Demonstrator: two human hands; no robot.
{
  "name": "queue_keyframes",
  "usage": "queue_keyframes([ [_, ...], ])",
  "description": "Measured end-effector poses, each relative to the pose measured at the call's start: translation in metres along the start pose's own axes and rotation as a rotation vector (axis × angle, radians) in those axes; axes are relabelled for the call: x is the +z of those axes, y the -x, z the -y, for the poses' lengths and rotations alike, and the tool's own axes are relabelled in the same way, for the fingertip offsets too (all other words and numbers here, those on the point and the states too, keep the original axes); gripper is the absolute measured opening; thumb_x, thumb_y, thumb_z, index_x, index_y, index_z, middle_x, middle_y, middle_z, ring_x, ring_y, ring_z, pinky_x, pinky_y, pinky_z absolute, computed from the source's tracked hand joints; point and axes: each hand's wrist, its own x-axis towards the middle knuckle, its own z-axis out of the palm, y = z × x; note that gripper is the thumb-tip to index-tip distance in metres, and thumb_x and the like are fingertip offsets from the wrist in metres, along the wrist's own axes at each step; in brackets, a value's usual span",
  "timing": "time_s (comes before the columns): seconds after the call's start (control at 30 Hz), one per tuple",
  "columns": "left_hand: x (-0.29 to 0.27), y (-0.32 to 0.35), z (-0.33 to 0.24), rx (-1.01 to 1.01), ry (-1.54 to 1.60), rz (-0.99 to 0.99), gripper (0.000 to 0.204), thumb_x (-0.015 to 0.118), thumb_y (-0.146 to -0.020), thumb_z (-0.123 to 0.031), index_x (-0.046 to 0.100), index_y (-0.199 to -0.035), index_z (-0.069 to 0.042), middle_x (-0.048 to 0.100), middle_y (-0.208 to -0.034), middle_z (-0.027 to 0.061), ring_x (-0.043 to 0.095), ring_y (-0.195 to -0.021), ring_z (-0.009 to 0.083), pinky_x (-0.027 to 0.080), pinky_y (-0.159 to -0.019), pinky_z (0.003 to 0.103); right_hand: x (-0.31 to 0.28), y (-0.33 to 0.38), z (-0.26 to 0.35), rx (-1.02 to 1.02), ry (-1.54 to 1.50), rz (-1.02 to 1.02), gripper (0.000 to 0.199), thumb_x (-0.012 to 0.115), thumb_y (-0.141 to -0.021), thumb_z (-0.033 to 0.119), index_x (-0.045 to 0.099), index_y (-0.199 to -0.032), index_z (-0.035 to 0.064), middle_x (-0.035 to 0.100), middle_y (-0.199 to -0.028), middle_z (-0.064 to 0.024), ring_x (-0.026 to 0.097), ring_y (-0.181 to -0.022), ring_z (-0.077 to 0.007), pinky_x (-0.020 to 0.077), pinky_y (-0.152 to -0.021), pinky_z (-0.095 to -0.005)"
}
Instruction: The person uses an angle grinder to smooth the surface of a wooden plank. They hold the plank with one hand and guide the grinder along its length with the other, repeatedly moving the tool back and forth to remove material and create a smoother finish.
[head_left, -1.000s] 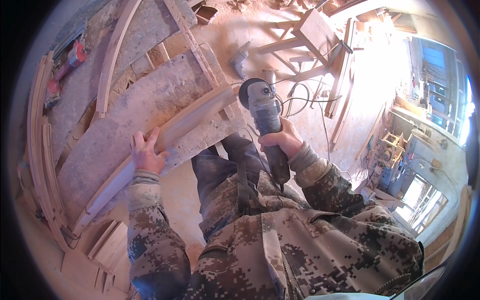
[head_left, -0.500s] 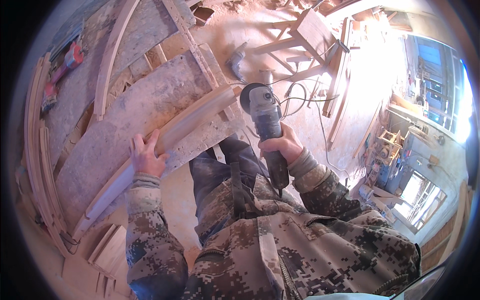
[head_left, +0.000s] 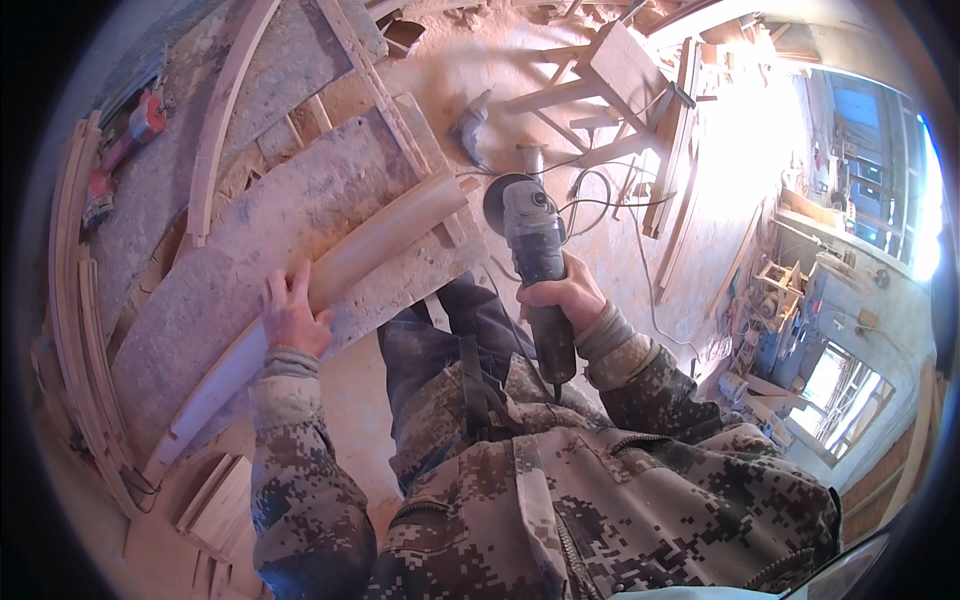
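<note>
My left hand (head_left: 291,315) lies flat on a long curved wooden piece (head_left: 375,240) that rests across a dusty workbench top (head_left: 270,215). My right hand (head_left: 562,298) grips the body of a grey angle grinder (head_left: 528,240). The grinder's disc end sits just beyond the right end of the curved piece, off the bench edge. Its cord trails away over the floor.
More curved wooden strips (head_left: 70,330) lie along the left of the bench, with a red tool (head_left: 135,125) at the far left. A wooden trestle (head_left: 620,90) and another power tool (head_left: 470,125) stand on the sawdust floor ahead. Shelves and windows are at right.
The view has shifted slightly; the grinder head has moved a little right, from over the curved piece's end to just past it. My left hand stays on the piece.
</note>
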Motion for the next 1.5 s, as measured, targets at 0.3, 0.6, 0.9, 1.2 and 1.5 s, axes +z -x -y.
queue_keyframes([
  [0.3,-0.014,-0.008,-0.001,0.041,-0.127,0.188,0.092,0.085,-0.070,-0.004,0.042,-0.151,-0.001,0.052,-0.130,0.0200,0.051,-0.127,0.0399,0.046,-0.105,0.050,-0.008,-0.025,0.011,-0.139,0.018,0.083,0.045,0.080,-0.070,0.005,0.058,-0.108,-0.0022,0.067,-0.086,-0.0103,0.069,-0.068,-0.0222,0.0590,-0.064,-0.0368],
  [0.6,-0.042,-0.026,0.004,-0.001,-0.004,0.407,0.095,0.085,-0.070,0.000,0.038,-0.152,0.005,0.051,-0.140,0.0272,0.050,-0.134,0.0460,0.045,-0.113,0.047,-0.002,-0.051,0.032,-0.177,0.158,0.147,0.052,0.083,-0.069,0.006,0.060,-0.115,-0.0031,0.067,-0.092,-0.0106,0.070,-0.070,-0.0211,0.0619,-0.067,-0.0359],
  [0.9,-0.047,-0.022,0.002,0.001,0.030,0.425,0.096,0.085,-0.071,0.001,0.037,-0.153,0.006,0.049,-0.145,0.0272,0.048,-0.137,0.0460,0.044,-0.115,0.047,-0.017,-0.030,0.029,-0.111,0.144,0.103,0.051,0.078,-0.066,0.003,0.060,-0.113,-0.0026,0.069,-0.089,-0.0119,0.070,-0.074,-0.0226,0.0605,-0.071,-0.0359],
  [1.2,-0.043,-0.012,0.000,0.008,-0.006,0.409,0.097,0.085,-0.070,0.000,0.037,-0.154,0.007,0.049,-0.146,0.0276,0.046,-0.138,0.0456,0.042,-0.117,0.046,-0.018,-0.037,0.038,-0.131,0.312,0.141,0.050,0.082,-0.068,0.007,0.062,-0.113,-0.0028,0.067,-0.090,-0.0102,0.069,-0.073,-0.0202,0.0602,-0.068,-0.0362],
  [1.5,-0.049,-0.012,0.001,0.008,0.022,0.446,0.093,0.082,-0.071,0.000,0.038,-0.153,0.007,0.050,-0.145,0.0259,0.048,-0.138,0.0442,0.044,-0.116,0.044,-0.023,-0.027,0.030,-0.155,0.123,0.114,0.048,0.081,-0.068,0.005,0.062,-0.112,-0.0022,0.066,-0.090,-0.0094,0.069,-0.071,-0.0210,0.0600,-0.068,-0.0361],
])
